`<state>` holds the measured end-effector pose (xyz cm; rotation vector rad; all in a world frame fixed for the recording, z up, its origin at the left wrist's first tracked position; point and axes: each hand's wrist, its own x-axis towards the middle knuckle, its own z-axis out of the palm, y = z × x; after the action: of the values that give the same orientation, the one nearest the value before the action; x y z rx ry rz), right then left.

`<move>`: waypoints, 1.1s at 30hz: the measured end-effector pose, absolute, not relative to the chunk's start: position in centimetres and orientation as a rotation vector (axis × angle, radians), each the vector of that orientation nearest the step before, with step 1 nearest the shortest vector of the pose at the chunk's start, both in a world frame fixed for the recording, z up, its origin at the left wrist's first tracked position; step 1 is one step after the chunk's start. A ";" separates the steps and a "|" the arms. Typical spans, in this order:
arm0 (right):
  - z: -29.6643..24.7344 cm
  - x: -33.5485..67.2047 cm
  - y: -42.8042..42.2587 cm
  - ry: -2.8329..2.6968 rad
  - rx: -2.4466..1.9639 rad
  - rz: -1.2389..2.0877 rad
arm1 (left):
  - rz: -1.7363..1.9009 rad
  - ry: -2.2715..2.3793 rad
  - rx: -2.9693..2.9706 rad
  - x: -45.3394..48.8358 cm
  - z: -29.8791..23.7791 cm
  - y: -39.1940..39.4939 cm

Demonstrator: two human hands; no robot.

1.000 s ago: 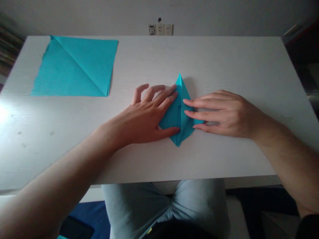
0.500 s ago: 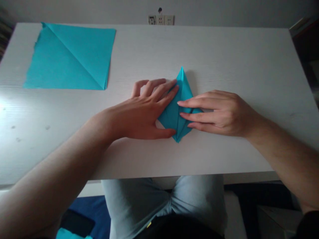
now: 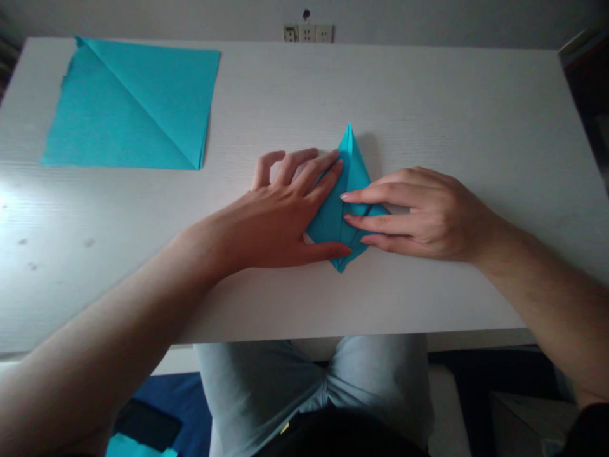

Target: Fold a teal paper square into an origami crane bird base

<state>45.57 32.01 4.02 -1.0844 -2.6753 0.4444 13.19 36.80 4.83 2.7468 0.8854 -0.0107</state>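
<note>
A small folded piece of turquoise paper (image 3: 349, 168), kite-shaped with its point away from me, lies on the white table (image 3: 428, 101) near the middle. My left hand (image 3: 280, 212) lies flat on its left half, fingers stretched out and thumb along the lower edge. My right hand (image 3: 423, 212) rests on its right half, fingertips pressing near the centre crease. Both hands hide much of the paper.
A stack of turquoise paper squares (image 3: 130, 105) with a diagonal crease sits at the far left of the table. Wall sockets (image 3: 307, 33) are behind the table. My knees in light trousers (image 3: 314, 387) show below the near edge.
The camera tilted slightly, so everything sits a bit lower-left. My left thumb slid further right along the paper's lower edge; my right fingertips moved left toward the crease.
</note>
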 end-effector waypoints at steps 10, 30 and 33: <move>4.0 45.6 32.2 -2.679 -1.111 0.394 | 0.063 0.915 2.591 13.5 3.9 37.0; 3.3 47.2 33.9 -2.250 -1.023 0.504 | 0.038 0.827 2.698 13.2 5.0 36.9; 3.2 47.4 34.8 -2.139 -1.146 0.598 | 0.007 0.720 2.683 13.1 6.0 37.5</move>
<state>47.36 34.84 3.22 -1.1458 -2.1393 0.5979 13.11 37.53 6.05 2.6829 0.7197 0.0071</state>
